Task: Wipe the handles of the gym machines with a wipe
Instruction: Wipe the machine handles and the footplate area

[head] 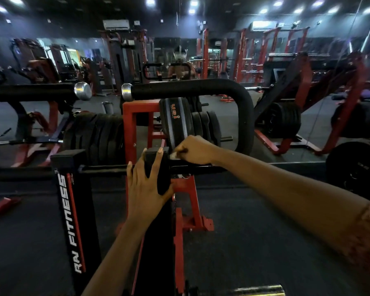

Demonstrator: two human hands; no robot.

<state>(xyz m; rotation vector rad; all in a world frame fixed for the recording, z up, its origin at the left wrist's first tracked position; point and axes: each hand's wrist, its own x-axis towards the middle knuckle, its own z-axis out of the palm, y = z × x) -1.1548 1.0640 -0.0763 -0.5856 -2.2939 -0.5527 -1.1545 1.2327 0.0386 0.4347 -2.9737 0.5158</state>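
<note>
Centrally, in a dim gym, two bare hands are seen reaching forward onto a red and black weight machine. The left hand (145, 189) is laid flat on the top of a black square post (164, 174), its fingers straight and spread over the cap and its thumb resting down the right side. The right hand (195, 149) is curled just beside it, to the right of the post top, and a small white wipe (173, 155) is pinched in its fingertips. The wipe is held against the right edge of the post top, just above a thin black bar (107, 168) that runs across behind the post. A pink patterned sleeve (367, 231) is seen on the right arm. Above the hands, a thick padded handle (190, 87) curves across and down to the right, with a chrome cap at its left end. A second padded handle (30, 92) is seen to the left. Black plates (205, 124) are stacked on a red frame (129, 124) between the handle and the hands. A black upright (73, 210) lettered RAV FITNESS stands to the left, on a dark floor (244, 231).
</note>
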